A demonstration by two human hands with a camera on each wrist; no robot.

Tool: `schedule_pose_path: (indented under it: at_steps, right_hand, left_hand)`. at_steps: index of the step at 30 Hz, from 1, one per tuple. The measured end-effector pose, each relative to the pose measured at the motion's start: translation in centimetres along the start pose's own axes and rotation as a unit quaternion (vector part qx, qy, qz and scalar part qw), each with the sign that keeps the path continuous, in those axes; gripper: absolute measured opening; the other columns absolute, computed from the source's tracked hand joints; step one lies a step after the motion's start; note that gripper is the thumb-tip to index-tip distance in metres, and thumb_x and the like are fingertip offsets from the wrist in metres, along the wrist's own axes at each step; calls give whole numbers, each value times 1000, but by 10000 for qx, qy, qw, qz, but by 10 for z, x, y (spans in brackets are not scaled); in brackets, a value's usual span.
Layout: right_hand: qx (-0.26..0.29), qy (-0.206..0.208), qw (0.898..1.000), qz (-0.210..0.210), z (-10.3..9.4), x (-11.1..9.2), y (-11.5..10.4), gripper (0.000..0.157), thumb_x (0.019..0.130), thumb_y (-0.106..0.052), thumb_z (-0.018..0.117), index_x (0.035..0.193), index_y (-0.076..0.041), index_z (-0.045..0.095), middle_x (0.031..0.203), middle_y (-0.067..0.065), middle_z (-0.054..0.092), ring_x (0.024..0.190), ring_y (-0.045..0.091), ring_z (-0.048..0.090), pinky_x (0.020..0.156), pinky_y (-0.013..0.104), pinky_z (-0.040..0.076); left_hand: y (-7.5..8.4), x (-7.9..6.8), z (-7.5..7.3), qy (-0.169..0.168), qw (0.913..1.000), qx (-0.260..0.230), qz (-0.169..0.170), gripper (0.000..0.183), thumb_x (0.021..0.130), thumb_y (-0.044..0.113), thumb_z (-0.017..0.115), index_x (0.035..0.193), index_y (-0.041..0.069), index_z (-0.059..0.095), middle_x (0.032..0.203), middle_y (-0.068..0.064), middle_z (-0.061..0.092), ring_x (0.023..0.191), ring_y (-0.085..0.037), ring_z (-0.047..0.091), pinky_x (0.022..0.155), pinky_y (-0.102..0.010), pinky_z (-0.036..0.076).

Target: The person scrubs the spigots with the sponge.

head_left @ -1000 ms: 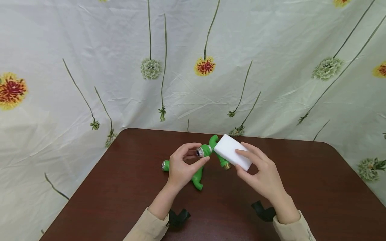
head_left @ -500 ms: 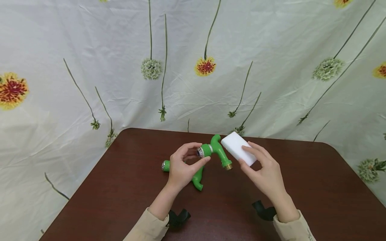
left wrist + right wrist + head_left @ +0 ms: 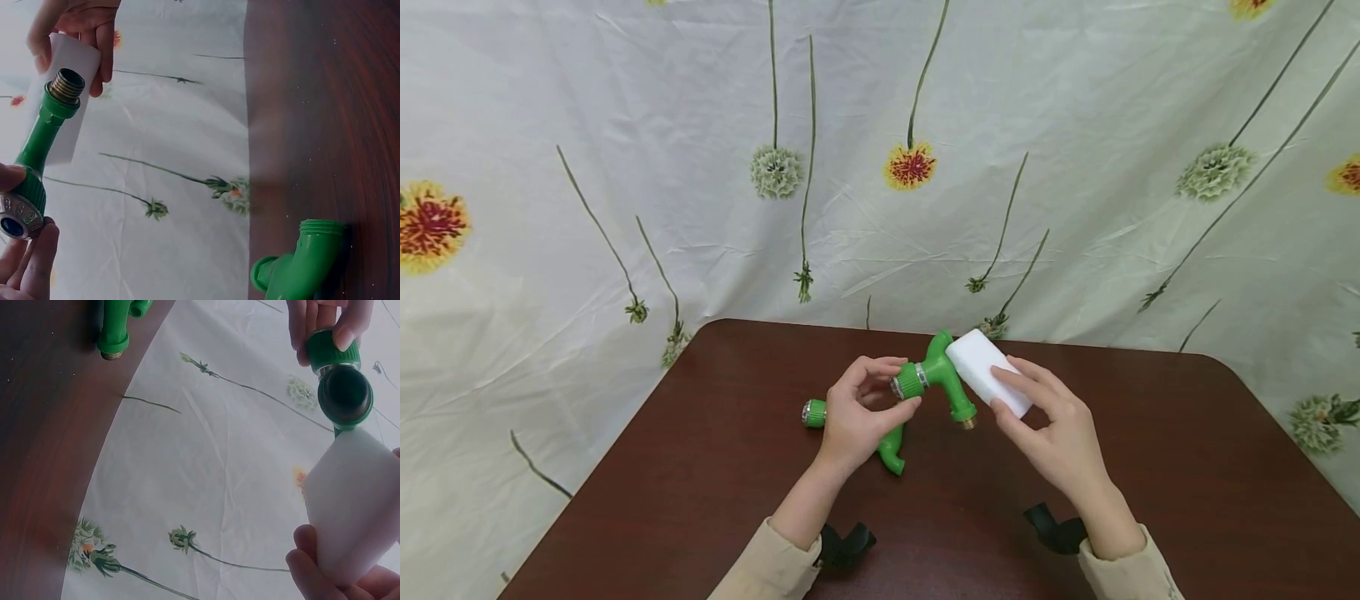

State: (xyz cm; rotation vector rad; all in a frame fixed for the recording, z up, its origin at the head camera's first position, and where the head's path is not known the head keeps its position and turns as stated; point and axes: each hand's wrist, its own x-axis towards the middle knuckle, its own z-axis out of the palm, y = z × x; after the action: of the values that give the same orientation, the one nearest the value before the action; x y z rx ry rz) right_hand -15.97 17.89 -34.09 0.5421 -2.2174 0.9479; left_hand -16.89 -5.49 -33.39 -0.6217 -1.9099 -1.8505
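Observation:
My left hand (image 3: 859,421) pinches the ridged green knob of a green plastic tap (image 3: 937,371), which is held up off the table. The tap has a silver ring and a brass threaded end (image 3: 66,86). A white sponge block (image 3: 987,371) is gripped by its edges between the thumb and fingers of my right hand (image 3: 1060,429). In the head view the sponge lies against the tap's body near the spout. From the right wrist view, the sponge's corner meets the tap just below its open spout (image 3: 347,394).
A second green tap (image 3: 891,450) lies on the dark brown table (image 3: 1150,433), partly hidden behind my left hand. Black bands (image 3: 847,546) are around both wrists. Behind the table hangs a white flowered cloth (image 3: 865,225).
The sponge first moved right, away from over the tap, and has now come back slightly left against it. The tap has turned a little in my left hand.

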Motion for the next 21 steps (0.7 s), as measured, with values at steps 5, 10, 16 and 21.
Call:
schedule_pose_path:
  at_steps: [5,10,16,21]
  right_hand:
    - [134,11,9998,-151,0,0,-2,37,76,-4,74,111,-17,71,119,-1,61,100,16,59,72,14,45]
    - [240,-306,9992,-99,-6,1,1,36,76,-5,74,110,-17,71,119,0,61,100,16,59,70,16,46]
    - [480,-917,9943,248,-22,4,14,33,80,-2,71,110,-18,71,119,-1,62,104,7,55,71,17,46]
    - [520,-516,9966,388,-24,5,19,36,78,-1,73,111,-15,70,121,1,62,106,0,52,75,12,41]
  left_hand:
    - [-10,-1,1,-81,9998,-132,-141,29,69,-12,75,89,-5,55,111,-21,64,92,-31,65,74,-34,55]
    - [-34,0,1,76,9997,-151,168,31,68,-9,78,88,1,57,110,-15,65,88,-22,66,71,-32,56]
    - [-36,3,-3,480,9977,-95,473,30,69,-7,79,88,1,57,109,-18,65,88,-18,66,69,-30,55]
    - [-34,3,-2,469,9981,-115,373,30,69,-8,79,88,-1,56,109,-19,64,87,-19,66,70,-32,55]
